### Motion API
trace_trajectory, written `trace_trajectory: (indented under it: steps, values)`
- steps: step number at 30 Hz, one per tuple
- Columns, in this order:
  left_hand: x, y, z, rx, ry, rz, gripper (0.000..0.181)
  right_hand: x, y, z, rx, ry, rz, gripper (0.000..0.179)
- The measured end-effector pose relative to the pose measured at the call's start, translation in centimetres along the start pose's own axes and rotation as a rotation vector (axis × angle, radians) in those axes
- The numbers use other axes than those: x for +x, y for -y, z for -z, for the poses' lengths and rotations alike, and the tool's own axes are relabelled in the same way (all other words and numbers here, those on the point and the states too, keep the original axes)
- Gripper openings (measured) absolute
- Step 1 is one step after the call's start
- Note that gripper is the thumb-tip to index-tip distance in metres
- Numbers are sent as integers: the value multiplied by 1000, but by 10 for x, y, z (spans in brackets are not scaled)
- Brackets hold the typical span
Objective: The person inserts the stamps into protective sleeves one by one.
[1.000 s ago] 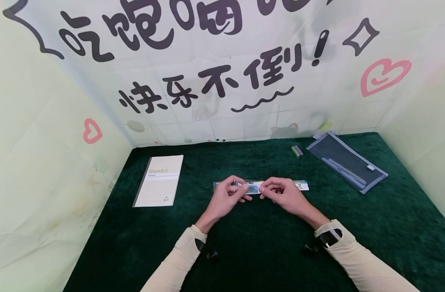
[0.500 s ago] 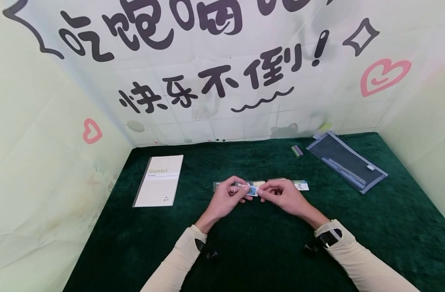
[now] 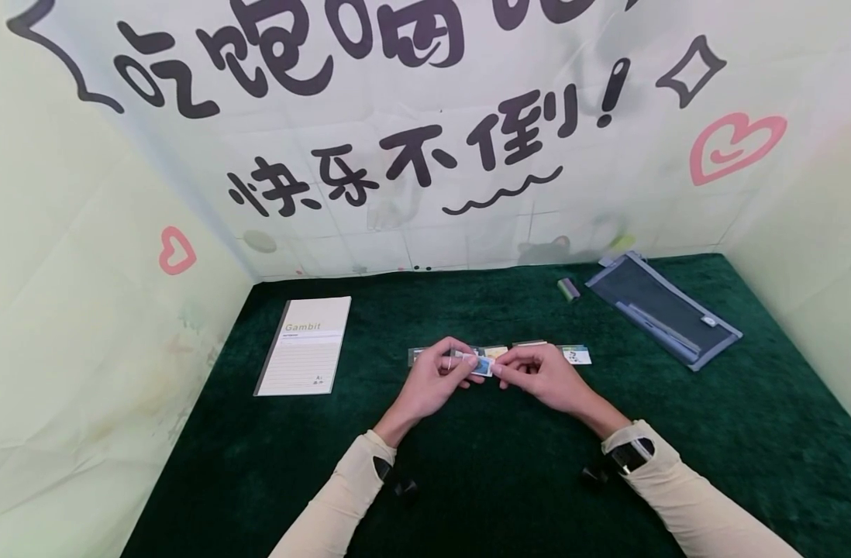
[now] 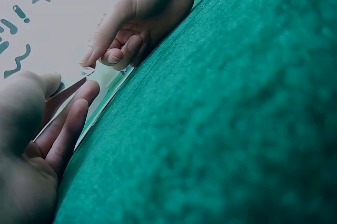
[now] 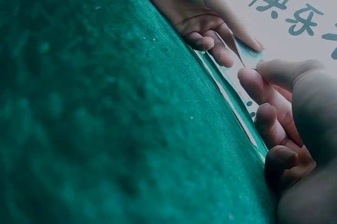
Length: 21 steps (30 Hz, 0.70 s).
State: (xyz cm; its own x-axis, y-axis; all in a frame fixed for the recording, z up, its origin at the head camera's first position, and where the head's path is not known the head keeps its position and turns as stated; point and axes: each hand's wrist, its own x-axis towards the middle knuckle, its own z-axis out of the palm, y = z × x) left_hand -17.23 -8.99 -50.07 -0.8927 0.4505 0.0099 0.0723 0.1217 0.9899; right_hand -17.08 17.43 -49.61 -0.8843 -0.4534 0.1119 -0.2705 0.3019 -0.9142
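Both hands hold a small thin card with a blue picture, lifted over the middle of the table. My left hand pinches its left end between thumb and fingers. At the right end, thumb and forefinger of my right hand pinch the corner. The right wrist view shows the card tilted between the two hands; from the left wrist, the card appears nearly edge-on. Just behind the hands lies a row of small flat pieces, among them a yellowish one and a white printed one, partly hidden.
A white notebook lies at the left on the dark green cloth. At the back right are a blue mesh zip pouch and a small green and purple block. A printed white backdrop stands behind the table.
The card has come slightly toward the person, away from the row, and tilted. More of the row's pieces show behind the hands. In the last half second almost nothing has moved.
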Motion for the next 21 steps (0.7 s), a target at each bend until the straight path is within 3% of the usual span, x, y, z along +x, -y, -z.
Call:
trace_trajectory:
  steps: [6,13,21]
  values:
    - [1,0,0,5,13,-19,29,1,1,-1,47,-19,-21,14]
    - [-2,0,0,39,26,-46,24,2,3,-5,-29,-51,20,8]
    - [-3,-7,5,82,-89,-74,23,12,19,-4,-102,-65,6,14]
